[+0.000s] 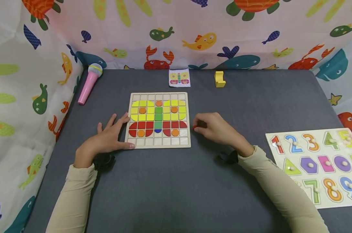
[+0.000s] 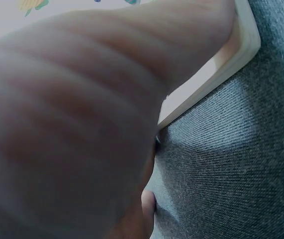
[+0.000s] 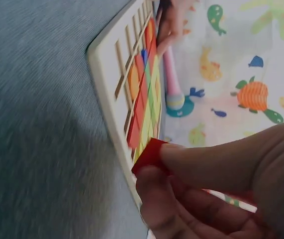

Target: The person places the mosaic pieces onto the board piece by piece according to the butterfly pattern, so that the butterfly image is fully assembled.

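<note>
A wooden grid board lies flat on the dark table, filled with coloured tiles in a butterfly pattern: yellow above, red below, green down the middle, orange discs and one blue piece. Its lowest row of cells is white. My left hand rests at the board's left side, fingers spread, thumb along the lower left corner. Just off the right edge, my right hand pinches a small red tile between thumb and fingertip. The fingers hide part of that tile. In the left wrist view, the hand covers most of the board.
Behind the board lie a small butterfly picture card and a yellow block. A pink toy microphone lies at the back left. At the right, a peg puzzle with numbers and shapes sits near my sleeve. Printed cloth hangs around the table.
</note>
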Motion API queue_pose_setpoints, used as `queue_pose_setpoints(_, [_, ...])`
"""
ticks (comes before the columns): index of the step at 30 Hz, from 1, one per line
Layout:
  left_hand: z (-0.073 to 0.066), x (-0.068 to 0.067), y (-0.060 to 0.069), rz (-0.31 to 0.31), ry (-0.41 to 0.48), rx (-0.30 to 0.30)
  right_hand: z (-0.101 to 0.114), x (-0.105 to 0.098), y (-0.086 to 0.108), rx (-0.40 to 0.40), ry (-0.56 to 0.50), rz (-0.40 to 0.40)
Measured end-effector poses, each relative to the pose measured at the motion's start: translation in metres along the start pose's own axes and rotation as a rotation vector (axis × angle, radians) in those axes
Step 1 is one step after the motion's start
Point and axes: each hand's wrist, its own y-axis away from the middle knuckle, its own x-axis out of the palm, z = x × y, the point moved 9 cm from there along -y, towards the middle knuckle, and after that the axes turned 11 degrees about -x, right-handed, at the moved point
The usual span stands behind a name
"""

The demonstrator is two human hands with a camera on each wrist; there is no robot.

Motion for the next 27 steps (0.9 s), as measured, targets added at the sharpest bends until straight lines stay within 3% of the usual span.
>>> queue_pose_setpoints(7, [0.000,-0.001,0.002,-0.005,0.008,0.015,-0.004,0.013,-0.010,0.113,-0.153,-0.099])
queue_pose_setpoints(12, [-0.001,-0.001,0.002,-0.005,0.010,0.008,-0.012,0.025,-0.011,0.203,-0.134,-0.127])
queue_pose_setpoints(18, [0.001,0.000,0.000,-0.003,0.001,-0.004,-0.017,0.033,-0.011,0.286,-0.057,-0.097])
queue_pose_setpoints(27, [-0.001,-0.001,0.001,-0.006,0.012,0.001,-0.018,0.035,-0.017,0.333,-0.003,-0.008])
